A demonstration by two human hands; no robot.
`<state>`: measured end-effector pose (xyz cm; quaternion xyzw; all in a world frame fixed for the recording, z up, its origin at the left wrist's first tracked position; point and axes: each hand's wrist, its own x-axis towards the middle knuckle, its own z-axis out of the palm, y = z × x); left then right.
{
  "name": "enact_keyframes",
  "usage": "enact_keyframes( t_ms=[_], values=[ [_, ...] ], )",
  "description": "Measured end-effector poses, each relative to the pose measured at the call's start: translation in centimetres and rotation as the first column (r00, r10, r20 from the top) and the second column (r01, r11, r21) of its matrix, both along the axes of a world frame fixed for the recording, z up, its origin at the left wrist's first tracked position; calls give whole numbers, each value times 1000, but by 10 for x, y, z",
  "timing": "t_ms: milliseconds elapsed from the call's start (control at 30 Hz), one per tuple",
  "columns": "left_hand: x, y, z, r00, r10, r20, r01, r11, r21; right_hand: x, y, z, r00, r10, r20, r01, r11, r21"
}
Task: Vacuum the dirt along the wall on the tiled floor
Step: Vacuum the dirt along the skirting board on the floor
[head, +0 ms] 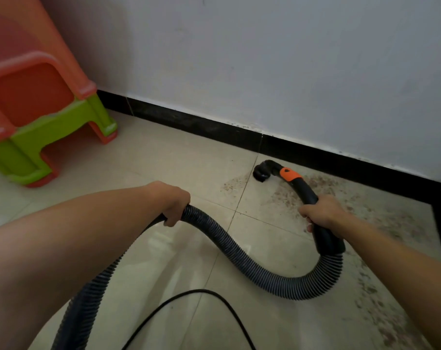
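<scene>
The right hand (320,213) holds the black handle (313,200). The left hand (175,204) grips the hose (239,256). The nozzle (261,173) sits on the dirt (328,188), middle right by the wall (265,72). The cleaning looks just begun; next it should slide right along the wall.

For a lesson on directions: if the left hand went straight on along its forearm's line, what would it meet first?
Probably the tube near its orange collar, in the right hand; depth is unclear, so the left hand, gripping the hose, might instead reach the skirting.
</scene>
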<state>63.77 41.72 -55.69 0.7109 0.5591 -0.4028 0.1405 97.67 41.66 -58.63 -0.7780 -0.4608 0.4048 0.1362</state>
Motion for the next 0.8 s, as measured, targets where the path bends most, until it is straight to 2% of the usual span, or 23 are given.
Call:
enact_keyframes(
  t_ms=[167, 333, 467, 600, 733, 800],
  values=[
    [-14, -4, -1, 1000, 29, -8, -29, 999, -27, -14, 5, 3, 991, 118, -69, -123, 990, -63],
    [-13, -3, -12, 999, 32, 9, -32, 999, -42, -7, 11, 3, 993, 117, 12, -117, 993, -10],
    [-7, -1, -18, 1000, -5, -8, 5, 997, -80, -17, 7, 10, 966, 247, -77, -253, 964, -82],
    [-9, -4, -18, 1000, 8, -20, -9, 998, -57, -31, 4, -1, 971, 239, 20, -239, 971, -13],
    [-20, -7, -17, 1000, 17, -26, -19, 995, -102, -33, 9, 13, 944, 315, -104, -327, 934, -146],
    [-18, -9, -20, 999, 16, -34, -19, 994, -105, -30, 16, 12, 958, 282, -58, -287, 950, -123]
  ],
)
